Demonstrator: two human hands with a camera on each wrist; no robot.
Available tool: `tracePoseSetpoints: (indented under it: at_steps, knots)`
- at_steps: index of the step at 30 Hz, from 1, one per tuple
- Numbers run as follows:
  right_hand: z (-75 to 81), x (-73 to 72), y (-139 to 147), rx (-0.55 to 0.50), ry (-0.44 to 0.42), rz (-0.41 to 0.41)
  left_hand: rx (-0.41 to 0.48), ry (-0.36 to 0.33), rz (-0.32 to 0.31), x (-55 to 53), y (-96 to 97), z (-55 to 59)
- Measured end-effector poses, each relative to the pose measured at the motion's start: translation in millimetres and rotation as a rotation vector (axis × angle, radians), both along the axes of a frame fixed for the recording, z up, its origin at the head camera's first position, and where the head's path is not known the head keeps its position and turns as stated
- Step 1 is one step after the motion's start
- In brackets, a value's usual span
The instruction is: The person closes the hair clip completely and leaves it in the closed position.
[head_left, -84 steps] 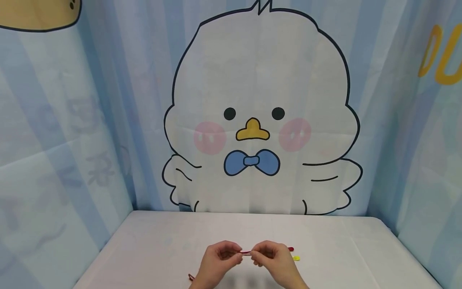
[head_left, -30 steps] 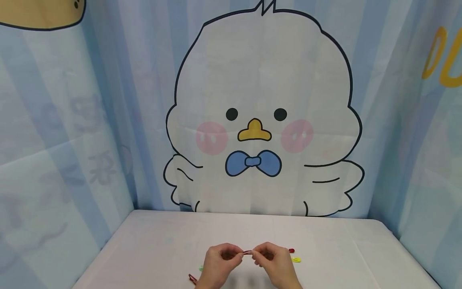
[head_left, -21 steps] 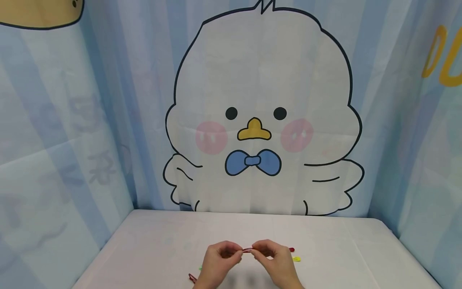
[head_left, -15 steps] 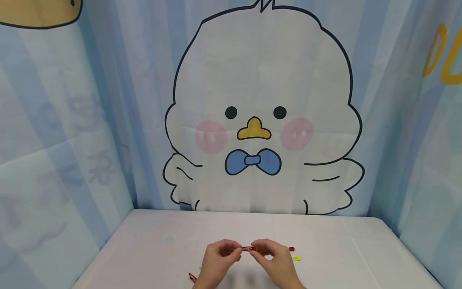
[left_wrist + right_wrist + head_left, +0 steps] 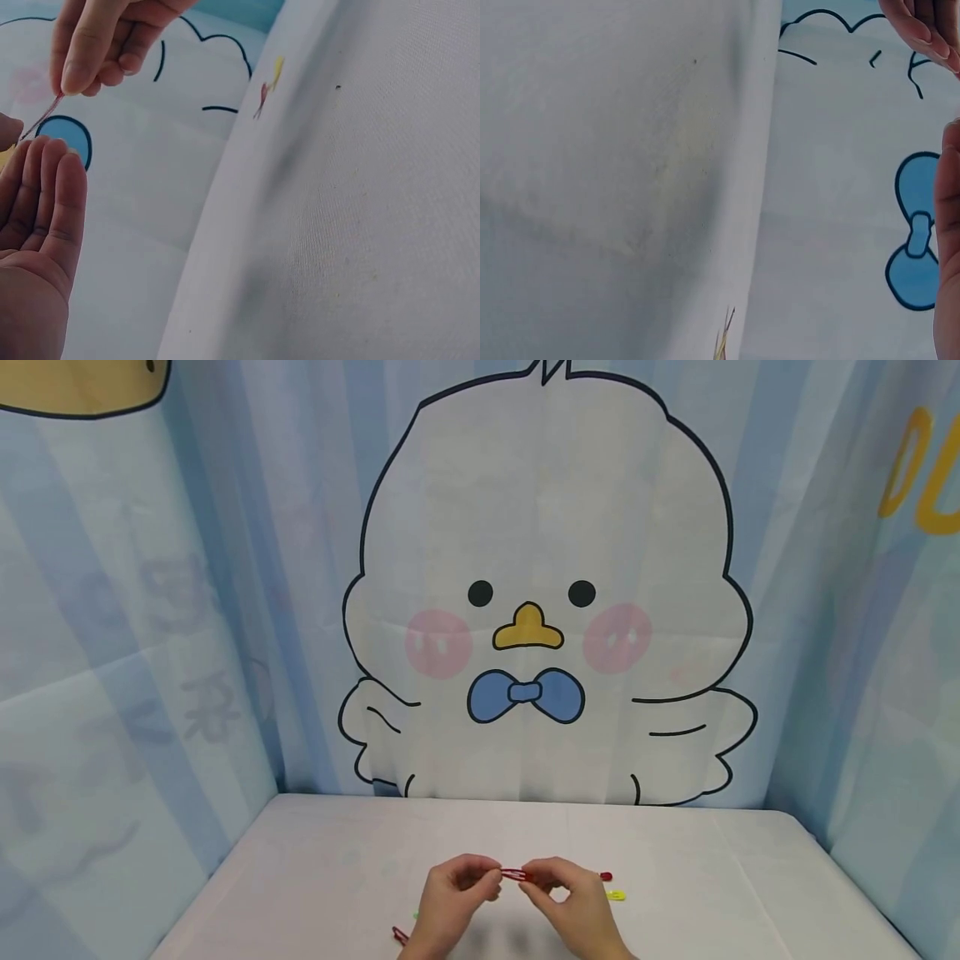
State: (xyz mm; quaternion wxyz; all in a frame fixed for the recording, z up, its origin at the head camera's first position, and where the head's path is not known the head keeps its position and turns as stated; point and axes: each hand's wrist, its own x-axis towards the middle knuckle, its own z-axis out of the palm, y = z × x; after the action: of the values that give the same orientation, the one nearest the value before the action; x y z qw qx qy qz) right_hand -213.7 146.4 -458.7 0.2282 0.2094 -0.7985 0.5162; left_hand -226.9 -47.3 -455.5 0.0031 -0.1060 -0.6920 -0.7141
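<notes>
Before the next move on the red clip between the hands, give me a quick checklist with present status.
1. Left hand pinching one end of the held red clip: ok.
2. Right hand pinching its other end: ok.
3. Held red clip raised off the table: ok.
4. Yellow clip fully visible from the head: not ok, partly hidden by the right hand.
5. Green piece identifiable: not ok, mostly hidden beside the left wrist.
6. Held red clip snapped open or closed: cannot tell.
</notes>
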Motion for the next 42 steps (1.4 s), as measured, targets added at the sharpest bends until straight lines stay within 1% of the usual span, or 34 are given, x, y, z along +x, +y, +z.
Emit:
tracePoseSetpoints:
  at_steps: [7,11,15,16,22,24,30,36,42]
  knots:
    - [-2.3,-3.3,3.0,0.003,0.115,-0.033,0.011,0.024,-0.021,0.9,-4.9,1.0]
    - [-0.6,-3.4,2.4,-0.006,0.137,-0.037,0.006,0.01,-0.021,1.9,-8.6,2.2]
    - [0.8,-3.9,3.3,-0.015,0.149,-0.041,0.008,-0.02,-0.042,1.6,-12.5,2.7]
    - [4.0,-2.3,2.5,-0.013,0.177,-0.043,0.01,-0.024,-0.049,1.4,-13.3,2.8]
    - [4.4,-6.8,11.1,0.018,0.282,-0.048,-0.012,-0.029,-0.069,1.4,-18.7,4.6]
    - [1.2,-10.3,16.9,0.016,0.262,-0.064,-0.027,-0.027,-0.079,0.7,-21.5,4.7]
    - [4.9,-11.3,28.4,0.036,0.229,-0.124,-0.048,-0.028,-0.13,-2.8,-33.6,3.5]
    - [6.2,-12.4,41.4,0.037,0.168,-0.127,-0.049,-0.059,-0.156,-5.6,-51.9,2.5]
    - [3.1,-13.0,53.4,0.039,0.136,-0.116,-0.091,-0.038,-0.154,-4.5,-71.0,3.1]
